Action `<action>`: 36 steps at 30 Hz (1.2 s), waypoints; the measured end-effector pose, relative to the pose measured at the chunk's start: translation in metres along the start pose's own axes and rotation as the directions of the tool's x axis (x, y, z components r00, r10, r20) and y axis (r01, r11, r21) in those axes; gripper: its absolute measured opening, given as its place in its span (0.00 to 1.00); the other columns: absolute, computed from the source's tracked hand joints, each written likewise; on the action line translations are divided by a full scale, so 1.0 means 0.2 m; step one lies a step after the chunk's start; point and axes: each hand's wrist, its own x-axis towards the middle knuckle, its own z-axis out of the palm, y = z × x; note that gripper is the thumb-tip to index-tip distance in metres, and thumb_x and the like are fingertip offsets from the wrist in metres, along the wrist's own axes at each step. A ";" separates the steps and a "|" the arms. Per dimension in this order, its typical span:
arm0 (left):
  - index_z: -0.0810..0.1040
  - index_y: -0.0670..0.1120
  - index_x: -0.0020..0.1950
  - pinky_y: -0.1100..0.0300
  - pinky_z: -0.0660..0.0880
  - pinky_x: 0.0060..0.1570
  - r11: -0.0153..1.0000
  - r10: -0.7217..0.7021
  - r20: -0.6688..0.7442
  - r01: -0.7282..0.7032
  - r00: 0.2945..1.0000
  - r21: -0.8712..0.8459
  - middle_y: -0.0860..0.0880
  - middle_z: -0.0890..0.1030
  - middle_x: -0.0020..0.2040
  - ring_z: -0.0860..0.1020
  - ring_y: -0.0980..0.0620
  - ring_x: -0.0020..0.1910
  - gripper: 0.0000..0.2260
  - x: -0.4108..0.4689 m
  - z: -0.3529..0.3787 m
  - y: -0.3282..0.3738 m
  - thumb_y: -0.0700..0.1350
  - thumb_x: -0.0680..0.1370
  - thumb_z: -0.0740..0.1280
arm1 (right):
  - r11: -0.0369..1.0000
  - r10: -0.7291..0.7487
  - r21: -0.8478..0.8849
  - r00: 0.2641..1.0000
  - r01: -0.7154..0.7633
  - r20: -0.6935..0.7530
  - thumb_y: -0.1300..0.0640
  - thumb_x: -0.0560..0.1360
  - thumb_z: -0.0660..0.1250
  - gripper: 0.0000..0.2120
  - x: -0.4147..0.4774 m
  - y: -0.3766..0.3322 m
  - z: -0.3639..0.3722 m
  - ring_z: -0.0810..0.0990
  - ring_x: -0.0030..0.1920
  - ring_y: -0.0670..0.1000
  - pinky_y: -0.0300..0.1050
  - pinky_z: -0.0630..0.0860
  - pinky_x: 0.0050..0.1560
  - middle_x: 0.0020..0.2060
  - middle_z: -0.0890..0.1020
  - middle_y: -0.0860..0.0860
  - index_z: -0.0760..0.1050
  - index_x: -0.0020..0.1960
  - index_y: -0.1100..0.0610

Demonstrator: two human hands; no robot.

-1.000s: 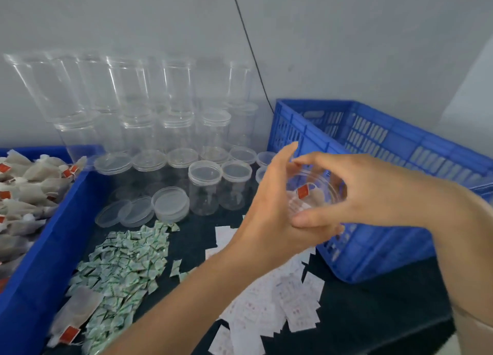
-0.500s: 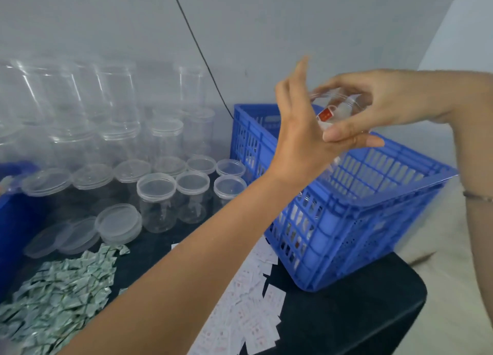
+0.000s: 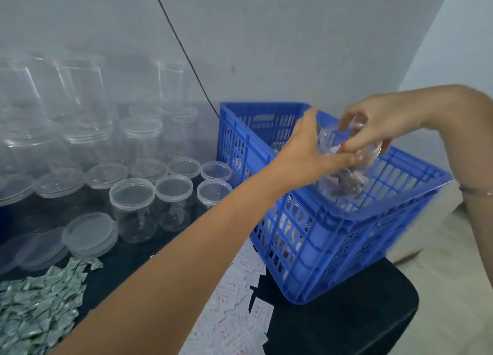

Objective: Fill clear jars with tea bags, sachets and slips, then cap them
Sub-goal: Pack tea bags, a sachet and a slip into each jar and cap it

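Note:
Both hands hold a filled clear jar (image 3: 344, 178) above the blue crate (image 3: 354, 221) at the right. My left hand (image 3: 309, 152) grips the jar's side from the left. My right hand (image 3: 373, 125) curls over its lid from above. Tea bags show blurred inside the jar. Several empty clear jars (image 3: 133, 208) stand on the dark table to the left, with loose lids (image 3: 90, 234) beside them. A heap of green sachets (image 3: 37, 306) lies at the lower left. White paper slips (image 3: 234, 314) are scattered under my left forearm.
More capped jars show through the crate's slotted wall. Tall stacks of clear jars (image 3: 85, 101) line the grey wall behind the table. A black cable (image 3: 184, 53) runs down the wall. The table's rounded corner (image 3: 400, 296) is at the lower right.
Both hands with the jar have moved right and lowered over the crate opening. The view has panned right, so the tea bag bin at the left is out of sight.

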 end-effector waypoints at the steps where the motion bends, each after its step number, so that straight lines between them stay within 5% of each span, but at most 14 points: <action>1: 0.59 0.44 0.75 0.59 0.68 0.62 0.992 -0.037 0.042 0.032 0.998 0.118 0.45 0.69 0.68 0.70 0.50 0.67 0.35 -0.01 0.00 -0.04 0.48 0.74 0.73 | 0.998 0.057 -0.037 0.997 -0.055 0.048 0.32 0.48 0.76 0.40 0.05 0.02 0.04 0.86 0.45 0.54 0.44 0.81 0.36 0.51 0.77 0.49 0.75 0.56 0.47; 5: 0.80 0.38 0.54 0.55 0.70 0.59 0.893 -0.041 0.108 -0.012 0.993 0.450 0.43 0.82 0.51 0.77 0.45 0.53 0.10 -0.01 0.04 -0.17 0.44 0.80 0.64 | 0.957 0.279 -0.154 0.927 -0.247 0.251 0.46 0.62 0.82 0.30 0.24 0.09 0.29 0.83 0.46 0.57 0.51 0.85 0.40 0.51 0.74 0.53 0.76 0.55 0.59; 9: 0.70 0.41 0.36 0.63 0.55 0.45 0.787 0.022 0.120 -0.091 0.993 0.610 0.40 0.74 0.37 0.72 0.43 0.40 0.15 -0.01 0.05 -0.22 0.44 0.82 0.58 | 0.925 0.376 -0.237 0.811 -0.298 0.448 0.46 0.56 0.81 0.21 0.34 0.14 0.47 0.83 0.45 0.60 0.53 0.82 0.52 0.49 0.79 0.57 0.81 0.41 0.58; 11: 0.66 0.42 0.35 0.61 0.53 0.42 0.762 0.058 0.137 -0.132 0.989 0.634 0.43 0.69 0.36 0.69 0.44 0.38 0.16 -0.01 0.05 -0.24 0.44 0.82 0.57 | 0.924 0.372 -0.291 0.758 -0.248 0.536 0.46 0.59 0.79 0.16 0.35 0.13 0.53 0.80 0.45 0.56 0.50 0.78 0.50 0.48 0.80 0.55 0.82 0.38 0.56; 14: 0.64 0.44 0.33 0.62 0.53 0.43 0.762 0.111 0.120 -0.162 0.987 0.627 0.45 0.69 0.35 0.70 0.46 0.38 0.17 -0.01 0.05 -0.27 0.43 0.82 0.56 | 0.925 0.354 -0.332 0.729 -0.182 0.586 0.44 0.71 0.75 0.31 0.39 0.12 0.58 0.78 0.60 0.57 0.50 0.77 0.57 0.65 0.75 0.57 0.70 0.68 0.57; 16: 0.63 0.45 0.32 0.62 0.54 0.45 0.773 0.142 0.103 -0.175 0.985 0.610 0.46 0.69 0.35 0.70 0.47 0.38 0.18 -0.02 0.06 -0.27 0.43 0.82 0.56 | 0.904 0.356 -0.412 0.731 -0.112 0.582 0.45 0.77 0.70 0.32 0.40 0.10 0.59 0.78 0.60 0.55 0.45 0.79 0.53 0.67 0.74 0.56 0.64 0.75 0.57; 19: 0.65 0.44 0.33 0.61 0.57 0.48 0.775 0.160 0.090 -0.182 0.983 0.606 0.44 0.72 0.37 0.70 0.49 0.40 0.17 -0.02 0.06 -0.27 0.43 0.82 0.56 | 0.871 0.395 -0.482 0.715 -0.093 0.576 0.46 0.82 0.64 0.26 0.39 0.08 0.60 0.77 0.64 0.56 0.42 0.77 0.42 0.71 0.73 0.56 0.66 0.76 0.57; 25: 0.77 0.39 0.44 0.58 0.64 0.54 0.810 0.137 0.078 -0.156 0.988 0.565 0.44 0.76 0.48 0.73 0.48 0.49 0.16 -0.03 0.06 -0.28 0.45 0.83 0.56 | 0.906 0.403 -0.384 0.647 -0.179 0.648 0.49 0.82 0.64 0.15 0.39 0.10 0.63 0.67 0.74 0.58 0.56 0.69 0.72 0.77 0.65 0.55 0.68 0.68 0.49; 27: 0.78 0.40 0.52 0.58 0.63 0.64 0.855 0.131 0.067 -0.147 0.989 0.497 0.47 0.75 0.58 0.71 0.51 0.59 0.13 -0.05 0.05 -0.28 0.47 0.83 0.58 | 0.921 0.362 -0.343 0.730 -0.185 0.580 0.47 0.80 0.67 0.21 0.40 0.11 0.61 0.68 0.74 0.58 0.55 0.71 0.70 0.77 0.64 0.53 0.65 0.70 0.46; 30: 0.72 0.43 0.66 0.75 0.59 0.61 0.946 0.089 0.000 -0.085 0.996 0.312 0.49 0.66 0.70 0.66 0.57 0.66 0.15 -0.10 -0.02 -0.29 0.48 0.82 0.62 | 0.939 0.232 -0.287 0.965 -0.190 0.123 0.49 0.79 0.69 0.32 0.41 0.09 0.54 0.71 0.70 0.58 0.54 0.72 0.67 0.75 0.66 0.56 0.60 0.78 0.55; 33: 0.67 0.45 0.71 0.82 0.60 0.54 0.970 0.052 -0.183 -0.006 0.982 0.243 0.49 0.67 0.70 0.67 0.59 0.63 0.19 -0.15 -0.15 -0.34 0.44 0.81 0.64 | 0.988 0.041 -0.136 0.966 -0.078 -0.254 0.52 0.79 0.68 0.25 0.38 0.01 0.45 0.74 0.63 0.59 0.56 0.74 0.62 0.69 0.68 0.58 0.66 0.73 0.57; 36: 0.66 0.44 0.72 0.63 0.65 0.67 0.985 -0.012 -0.296 0.062 0.955 0.161 0.48 0.68 0.70 0.67 0.53 0.68 0.20 -0.20 -0.27 -0.40 0.41 0.80 0.64 | 0.980 -0.185 -0.026 0.857 0.197 -0.480 0.53 0.78 0.67 0.21 0.31 -0.22 0.44 0.76 0.61 0.57 0.54 0.73 0.58 0.68 0.69 0.54 0.70 0.69 0.55</action>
